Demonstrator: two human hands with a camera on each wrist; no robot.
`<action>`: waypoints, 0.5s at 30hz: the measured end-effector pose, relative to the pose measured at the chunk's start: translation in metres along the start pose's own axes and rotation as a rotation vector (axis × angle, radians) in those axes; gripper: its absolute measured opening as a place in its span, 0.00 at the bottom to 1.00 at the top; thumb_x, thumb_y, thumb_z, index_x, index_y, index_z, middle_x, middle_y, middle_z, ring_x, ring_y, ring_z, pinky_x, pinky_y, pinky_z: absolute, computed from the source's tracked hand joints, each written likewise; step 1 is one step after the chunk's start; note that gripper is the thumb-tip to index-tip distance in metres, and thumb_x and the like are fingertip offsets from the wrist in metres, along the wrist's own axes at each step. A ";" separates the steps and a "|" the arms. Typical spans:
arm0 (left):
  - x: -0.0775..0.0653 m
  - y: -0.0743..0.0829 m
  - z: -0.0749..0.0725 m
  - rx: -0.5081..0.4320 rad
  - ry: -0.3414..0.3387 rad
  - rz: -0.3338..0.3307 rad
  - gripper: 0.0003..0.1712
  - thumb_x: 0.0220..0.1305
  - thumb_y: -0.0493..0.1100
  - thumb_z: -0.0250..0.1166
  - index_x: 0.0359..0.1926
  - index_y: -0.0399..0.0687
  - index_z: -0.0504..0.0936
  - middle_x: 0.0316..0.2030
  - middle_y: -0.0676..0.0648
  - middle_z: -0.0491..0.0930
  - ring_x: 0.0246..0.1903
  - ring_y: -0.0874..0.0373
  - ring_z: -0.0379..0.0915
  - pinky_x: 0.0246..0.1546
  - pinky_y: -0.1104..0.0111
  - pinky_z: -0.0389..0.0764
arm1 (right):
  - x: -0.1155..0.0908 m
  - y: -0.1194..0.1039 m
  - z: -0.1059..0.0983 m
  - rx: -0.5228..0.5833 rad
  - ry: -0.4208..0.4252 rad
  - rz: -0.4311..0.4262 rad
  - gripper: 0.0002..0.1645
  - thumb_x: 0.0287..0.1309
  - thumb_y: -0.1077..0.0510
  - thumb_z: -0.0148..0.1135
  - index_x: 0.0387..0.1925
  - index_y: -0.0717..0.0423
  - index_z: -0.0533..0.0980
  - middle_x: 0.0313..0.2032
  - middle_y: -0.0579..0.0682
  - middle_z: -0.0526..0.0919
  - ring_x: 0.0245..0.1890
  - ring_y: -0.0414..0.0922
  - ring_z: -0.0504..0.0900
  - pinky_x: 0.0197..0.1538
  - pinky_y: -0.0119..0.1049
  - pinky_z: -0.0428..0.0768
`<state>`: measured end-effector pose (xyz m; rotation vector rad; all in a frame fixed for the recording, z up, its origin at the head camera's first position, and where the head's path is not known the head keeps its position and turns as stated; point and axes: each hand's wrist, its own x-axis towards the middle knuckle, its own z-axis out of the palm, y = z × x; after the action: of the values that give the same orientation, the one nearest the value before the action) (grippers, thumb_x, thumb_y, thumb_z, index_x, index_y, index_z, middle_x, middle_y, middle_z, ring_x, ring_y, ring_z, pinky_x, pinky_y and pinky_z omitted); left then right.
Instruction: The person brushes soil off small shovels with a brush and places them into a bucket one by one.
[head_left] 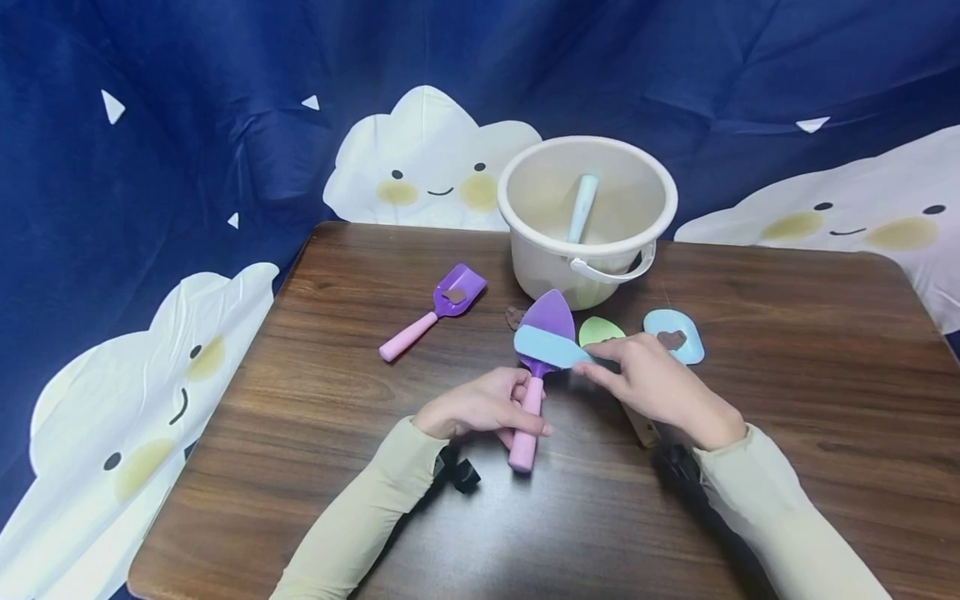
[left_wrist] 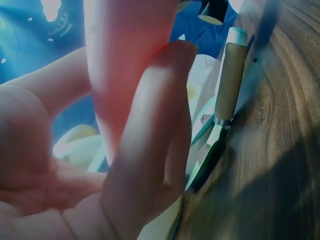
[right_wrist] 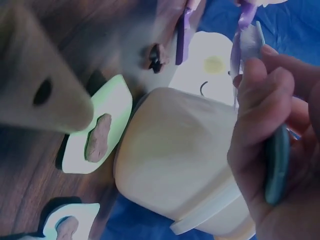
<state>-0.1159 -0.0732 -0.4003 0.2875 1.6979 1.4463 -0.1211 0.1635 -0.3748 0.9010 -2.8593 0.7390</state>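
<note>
My left hand [head_left: 491, 408] grips the pink handle [head_left: 527, 425] of a trowel with a pointed purple blade [head_left: 551, 307]; the handle fills much of the left wrist view. My right hand [head_left: 663, 387] holds a light blue spatula [head_left: 546, 345] with a flat, rounded blade. In the head view that blade lies across the trowel's purple blade; whether it touches is hard to tell. In the right wrist view a teal handle [right_wrist: 277, 165] shows under my curled fingers. Below my right hand lies a green trowel [head_left: 600, 330], which bears a brown lump [right_wrist: 100, 140].
A white bucket [head_left: 562, 275] at the back of the table has a light blue handle [head_left: 583, 208] sticking up inside. To the left lies a purple scoop [head_left: 468, 283] with a brown piece in it. A light blue scoop [head_left: 693, 350] holds another. One brown lump [head_left: 514, 317] sits beside the bucket.
</note>
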 end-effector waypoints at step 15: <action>-0.003 0.001 -0.001 0.052 -0.013 -0.011 0.24 0.52 0.34 0.72 0.45 0.35 0.68 0.26 0.48 0.78 0.22 0.58 0.78 0.19 0.67 0.83 | 0.001 0.009 -0.004 -0.134 0.202 0.126 0.09 0.63 0.52 0.62 0.35 0.52 0.83 0.21 0.46 0.83 0.21 0.43 0.73 0.29 0.39 0.73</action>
<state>-0.1154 -0.0754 -0.3979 0.3139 1.7260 1.3911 -0.1274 0.1714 -0.3748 0.5969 -2.7651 0.6016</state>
